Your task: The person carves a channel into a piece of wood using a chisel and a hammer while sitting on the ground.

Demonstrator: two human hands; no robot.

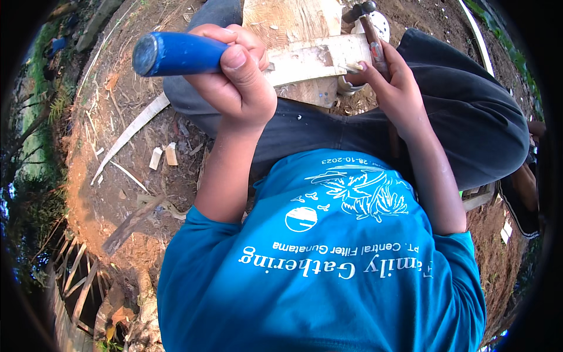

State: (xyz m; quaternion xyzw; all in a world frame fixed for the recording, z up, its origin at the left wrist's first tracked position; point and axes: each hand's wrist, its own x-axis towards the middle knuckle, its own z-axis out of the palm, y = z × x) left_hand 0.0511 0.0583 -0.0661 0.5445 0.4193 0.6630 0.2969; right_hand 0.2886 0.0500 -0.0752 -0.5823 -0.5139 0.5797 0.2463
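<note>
My left hand (243,73) is closed round a thick blue handle (182,54) with a flat grey end, pointing left. Whatever the handle belongs to is hidden behind my fingers. A pale, flat wooden strip (316,60) runs across in front of me, from beside my left hand to my right hand. My right hand (399,88) grips a narrow brown bar (374,41) that crosses the strip's right end, with the thumb at the strip's edge. I cannot tell what kind of tool the bar is. Beneath the strip is a broad wooden plank (290,20) between my legs.
A white rounded thing with small holes (378,26) sits beyond my right hand, beside a dark, round-ended object (359,10). Another pale strip length (132,126) lies left on the dirt, among wood offcuts (170,154) and shavings. Part of another person (525,188) shows at far right.
</note>
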